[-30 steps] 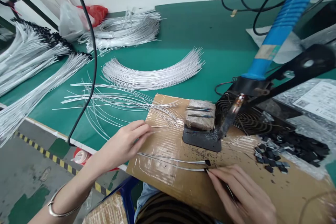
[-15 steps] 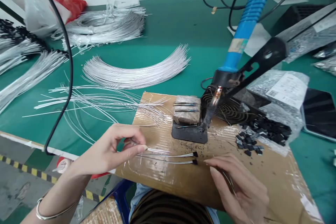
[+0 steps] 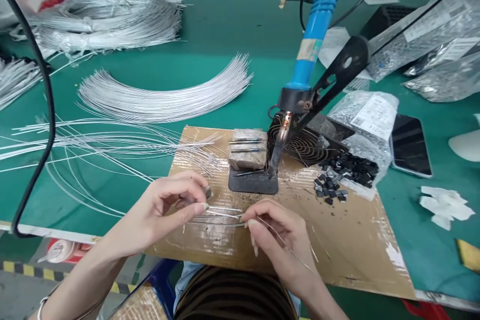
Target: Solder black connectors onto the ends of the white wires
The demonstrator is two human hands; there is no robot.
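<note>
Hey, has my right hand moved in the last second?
Yes. Against the black plate, the right hand has shifted left, its fingers now near the left hand at the wires.

Two hands meet at the near edge of the one cardboard sheet [image 3: 356, 240], left hand [image 3: 165, 205] and right hand [image 3: 281, 240], with a few thin wires [image 3: 225, 212] between them, too fine to count. On the sheet: one soldering iron [image 3: 318, 25], one black plate [image 3: 245, 186], one brown block [image 3: 247, 158], one fan grille [image 3: 303, 145], three dark pins [image 3: 245, 141] on and beside the block, and one heap of black chips [image 3: 345, 170] past counting. Right of the sheet lie three silvery bags [image 3: 438, 80] and one phone [image 3: 410, 145]; behind it, one curved wire bundle [image 3: 161, 100].
</note>
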